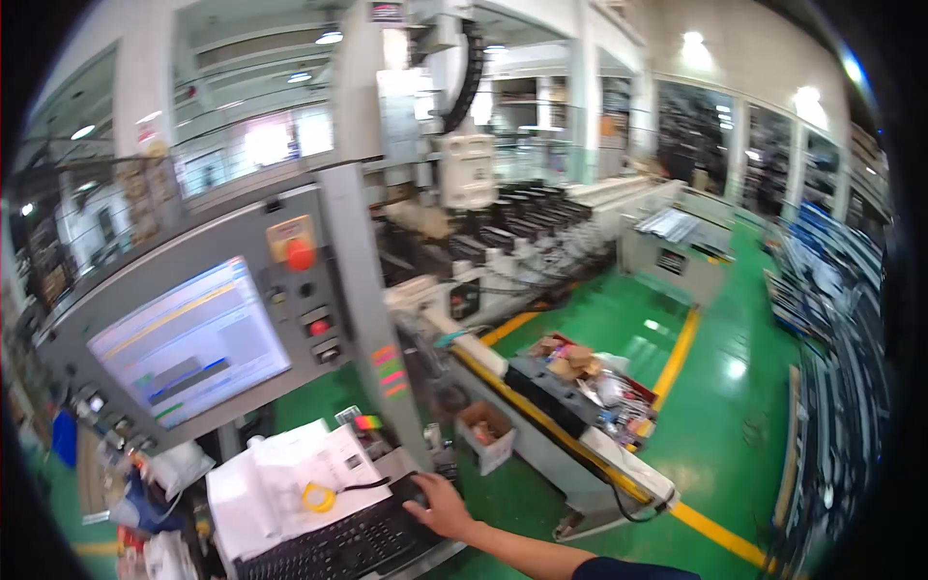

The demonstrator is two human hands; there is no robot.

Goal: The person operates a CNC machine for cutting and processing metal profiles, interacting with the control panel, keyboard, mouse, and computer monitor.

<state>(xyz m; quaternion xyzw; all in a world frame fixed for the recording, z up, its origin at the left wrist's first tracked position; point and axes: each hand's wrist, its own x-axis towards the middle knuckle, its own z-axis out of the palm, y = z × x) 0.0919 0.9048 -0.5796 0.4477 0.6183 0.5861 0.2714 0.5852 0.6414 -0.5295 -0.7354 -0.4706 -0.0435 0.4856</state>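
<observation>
My right hand [443,507] reaches in from the lower right and rests on a black computer mouse [414,490], its fingers curved over it. Just left of the mouse lies a black keyboard [333,551]. Behind the keyboard are loose white papers [256,493], with a yellow ring-shaped item [317,497] on top. Above them, a grey control panel holds a lit screen [193,338] with windows too blurred to read. A red emergency stop button [300,254] sits at the panel's upper right. My left hand is out of view.
A large machine [503,232] stands behind the panel. Its rail carries a black and yellow edge. Cardboard and mixed scraps [580,372] fill a container on the green floor. A small box [485,435] stands near the desk. Long metal profiles [836,406] are stacked at right.
</observation>
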